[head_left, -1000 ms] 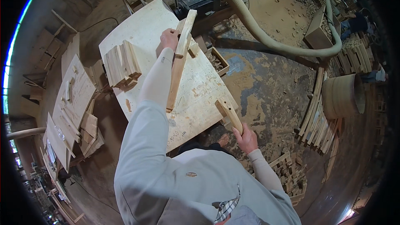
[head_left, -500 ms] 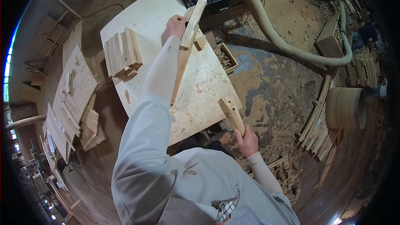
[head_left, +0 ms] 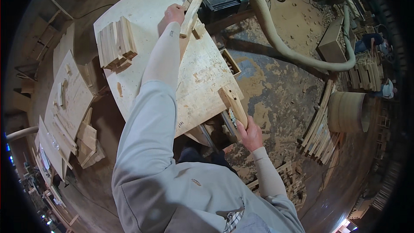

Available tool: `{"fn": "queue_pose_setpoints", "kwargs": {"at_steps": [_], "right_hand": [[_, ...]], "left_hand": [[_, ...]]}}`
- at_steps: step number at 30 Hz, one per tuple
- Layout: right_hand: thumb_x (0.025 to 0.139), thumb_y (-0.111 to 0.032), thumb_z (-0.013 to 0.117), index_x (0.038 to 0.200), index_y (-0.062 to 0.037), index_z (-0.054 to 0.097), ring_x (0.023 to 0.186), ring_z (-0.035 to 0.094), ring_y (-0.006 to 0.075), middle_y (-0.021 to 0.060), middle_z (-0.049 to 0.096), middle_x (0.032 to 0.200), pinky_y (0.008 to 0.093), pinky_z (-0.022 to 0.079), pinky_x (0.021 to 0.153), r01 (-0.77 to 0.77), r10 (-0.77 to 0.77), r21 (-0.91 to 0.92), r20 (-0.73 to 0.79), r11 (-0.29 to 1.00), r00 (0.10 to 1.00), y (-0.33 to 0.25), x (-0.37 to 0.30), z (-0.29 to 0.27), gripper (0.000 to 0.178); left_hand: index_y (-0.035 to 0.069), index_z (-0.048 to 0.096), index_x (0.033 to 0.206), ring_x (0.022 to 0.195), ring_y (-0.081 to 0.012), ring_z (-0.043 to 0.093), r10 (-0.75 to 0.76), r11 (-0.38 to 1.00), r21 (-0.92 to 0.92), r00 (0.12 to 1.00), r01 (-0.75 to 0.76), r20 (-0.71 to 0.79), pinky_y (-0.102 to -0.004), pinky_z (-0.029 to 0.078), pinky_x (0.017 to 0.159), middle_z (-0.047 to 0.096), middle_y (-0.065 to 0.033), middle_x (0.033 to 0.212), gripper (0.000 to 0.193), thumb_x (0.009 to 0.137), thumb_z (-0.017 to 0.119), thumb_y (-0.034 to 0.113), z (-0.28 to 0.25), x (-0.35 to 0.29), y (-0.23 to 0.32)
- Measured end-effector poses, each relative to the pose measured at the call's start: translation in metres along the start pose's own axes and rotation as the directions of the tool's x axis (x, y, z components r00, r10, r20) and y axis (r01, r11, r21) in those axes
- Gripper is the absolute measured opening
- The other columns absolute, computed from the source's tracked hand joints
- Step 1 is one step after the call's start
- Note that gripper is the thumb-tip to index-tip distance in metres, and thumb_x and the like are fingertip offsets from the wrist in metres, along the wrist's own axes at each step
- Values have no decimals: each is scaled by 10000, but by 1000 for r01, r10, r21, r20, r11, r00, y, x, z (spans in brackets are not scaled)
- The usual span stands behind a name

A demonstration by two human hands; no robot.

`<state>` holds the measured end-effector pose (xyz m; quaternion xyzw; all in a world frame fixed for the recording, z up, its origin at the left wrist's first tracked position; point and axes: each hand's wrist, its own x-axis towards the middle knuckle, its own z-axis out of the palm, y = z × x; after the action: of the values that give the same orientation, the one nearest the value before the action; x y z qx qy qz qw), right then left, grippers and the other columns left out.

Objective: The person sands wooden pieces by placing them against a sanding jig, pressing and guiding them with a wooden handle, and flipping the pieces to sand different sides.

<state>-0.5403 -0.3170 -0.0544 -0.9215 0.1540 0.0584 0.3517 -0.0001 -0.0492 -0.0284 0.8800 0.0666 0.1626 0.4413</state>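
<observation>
My right hand (head_left: 250,135) is closed round the near end of a pale wooden piece with dark holes (head_left: 235,105). The far end of that piece is at the front right corner of the worktable (head_left: 202,88); whether it rests there I cannot tell. My left arm stretches across the table. At its far side my left hand (head_left: 174,14) has curled fingers beside a long wooden bar (head_left: 193,13); what they grip is hidden. A small wooden block (head_left: 199,31) adjoins the bar's right side. To the left of my left arm lies a stack of wooden pieces (head_left: 117,43).
A dark motor (head_left: 224,2) stands behind the table, and a thick ribbed hose (head_left: 276,43) curves off to the right. Metal rails (head_left: 208,137) show beneath the front edge. Wood strips (head_left: 317,125) and a drum-like container (head_left: 348,112) stand right; boards (head_left: 71,88) lie left.
The view has shifted, so the table and both hands appear higher and further left. More of the rails under the table's front edge shows. Both hands keep nearly the same places.
</observation>
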Motion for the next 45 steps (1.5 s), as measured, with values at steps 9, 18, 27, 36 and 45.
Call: {"fn": "queue_pose_setpoints", "kwargs": {"at_steps": [9, 18, 27, 36, 45], "right_hand": [[1091, -477, 705, 1272, -54, 681, 900, 751, 526, 289, 774, 962, 591, 575, 752, 81, -76, 71, -61, 994, 995, -12, -7, -1, 460], [1090, -460, 713, 1273, -55, 685, 901, 761, 505, 280, 773, 953, 585, 582, 759, 52, -52, 19, -36, 998, 998, -17, -8, -12, 446], [1036, -290, 797, 1479, -9, 648, 1179, 730, 435, 256, 734, 1322, 512, 591, 974, 28, 3, 169, -181, 985, 983, -23, -9, -31, 545], [973, -186, 854, 1545, -39, 633, 1437, 618, 412, 192, 634, 1574, 491, 529, 1166, 632, -670, -224, -254, 742, 697, -168, 142, -52, 630], [1002, -140, 810, 1364, -64, 719, 1137, 779, 346, 101, 808, 1220, 444, 607, 986, 670, -666, 45, -86, 741, 741, -217, 221, -22, 381]], "left_hand": [[97, 882, 1081, 1128, -404, 784, 10, 1000, 27, 998, -9, -62, -487, 604, 1022, 841, -192, 1142, 255, 966, 826, 318, -23, -10, -2], [101, 861, 1185, 1055, -363, 805, 21, 993, -112, 999, -26, -46, -452, 609, 973, 851, -177, 1113, 281, 970, 814, 276, -24, -12, -9], [-15, 781, 1270, 877, -127, 728, -158, 723, -626, 952, 293, 264, -287, 589, 797, 805, -71, 1039, 294, 1014, 802, 129, -39, -40, 4], [1, 737, 1299, 919, -94, 725, -118, 548, -490, 642, 678, 757, -254, 603, 864, 780, -48, 1128, 260, 1073, 771, 124, -115, -182, 46], [23, 743, 1285, 923, -90, 732, -84, 566, -444, 585, 694, 807, -252, 614, 883, 763, -48, 1107, 254, 1135, 730, 228, -137, -172, 27]]}}
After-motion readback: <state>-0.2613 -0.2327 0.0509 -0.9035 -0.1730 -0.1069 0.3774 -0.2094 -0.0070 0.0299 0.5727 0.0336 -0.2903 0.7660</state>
